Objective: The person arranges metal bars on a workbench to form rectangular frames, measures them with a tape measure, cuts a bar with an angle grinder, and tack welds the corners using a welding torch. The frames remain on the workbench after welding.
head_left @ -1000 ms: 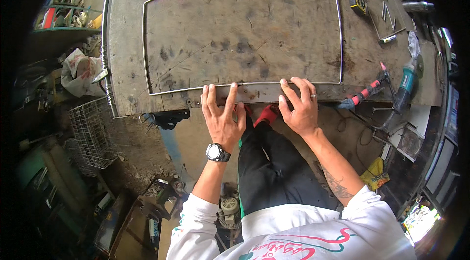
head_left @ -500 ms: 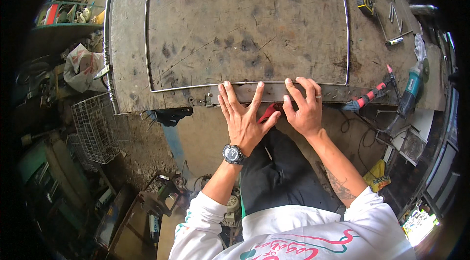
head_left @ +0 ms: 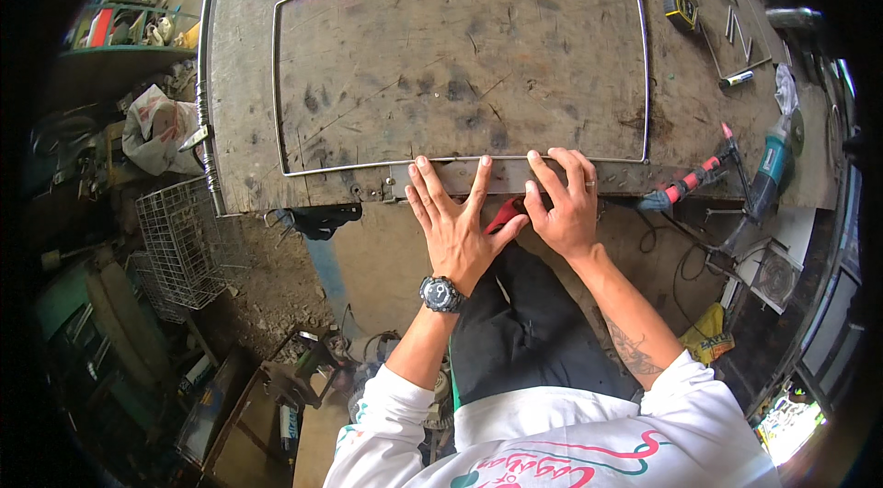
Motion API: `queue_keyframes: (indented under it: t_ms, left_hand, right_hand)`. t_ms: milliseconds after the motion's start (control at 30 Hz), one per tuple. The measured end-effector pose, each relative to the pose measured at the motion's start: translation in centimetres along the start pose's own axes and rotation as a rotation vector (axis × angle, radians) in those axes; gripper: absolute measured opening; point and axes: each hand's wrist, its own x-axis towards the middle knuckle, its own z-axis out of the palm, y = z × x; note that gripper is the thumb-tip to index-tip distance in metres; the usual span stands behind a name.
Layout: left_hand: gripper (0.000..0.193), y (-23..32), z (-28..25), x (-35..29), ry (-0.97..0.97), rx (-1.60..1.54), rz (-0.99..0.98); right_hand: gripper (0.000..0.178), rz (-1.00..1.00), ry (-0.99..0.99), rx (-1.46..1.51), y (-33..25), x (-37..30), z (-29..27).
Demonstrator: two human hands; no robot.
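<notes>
A rectangular frame of thin metal rod (head_left: 647, 74) lies flat on the worn wooden tabletop (head_left: 395, 46). Its near side runs along the table's front edge, beside a flat metal strip (head_left: 478, 177). My left hand (head_left: 460, 235), with a black watch on the wrist, is spread, and its fingertips rest on or against the near rod. To its right, my right hand (head_left: 566, 212) has its fingers apart and slightly bent, with fingertips at the same rod. Neither hand grips anything. Below the edge, between my thumbs, a red piece (head_left: 505, 215) shows in part.
A yellow-black tape measure (head_left: 681, 10), a marker (head_left: 737, 80) and short rods (head_left: 730, 25) lie at the right. A teal angle grinder (head_left: 771, 161) and a red-banded tool (head_left: 692, 181) are at the right edge. A wire basket (head_left: 179, 240) stands left below the table.
The whole view has shifted slightly. Both hands stay spread at the near rod, with the right hand's fingers a little to the left of before.
</notes>
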Motion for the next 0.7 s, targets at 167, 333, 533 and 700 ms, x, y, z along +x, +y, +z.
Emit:
queue_keyframes:
  t_ms: [167, 333, 533, 700]
  left_hand:
    - [0.100, 0.0, -0.7, 0.1, 0.005, 0.003, 0.009]
    - [0.100, 0.0, -0.7, 0.2, -0.014, 0.028, 0.058]
    - [0.103, -0.4, -0.6, -0.3, 0.059, 0.097, 0.044]
    - [0.089, 0.0, 0.1, 0.1, 0.063, 0.100, 0.063]
  right_hand:
    - [0.047, -0.008, -0.018, -0.007, 0.1, 0.1, -0.3]
    - [0.049, 0.019, -0.070, 0.010, 0.5, 0.1, -1.2]
    - [0.048, 0.226, 0.189, 0.040, 4.3, -1.6, -7.2]
    - [0.063, 1.010, 0.600, -0.160, 14.3, -7.5, -12.2]
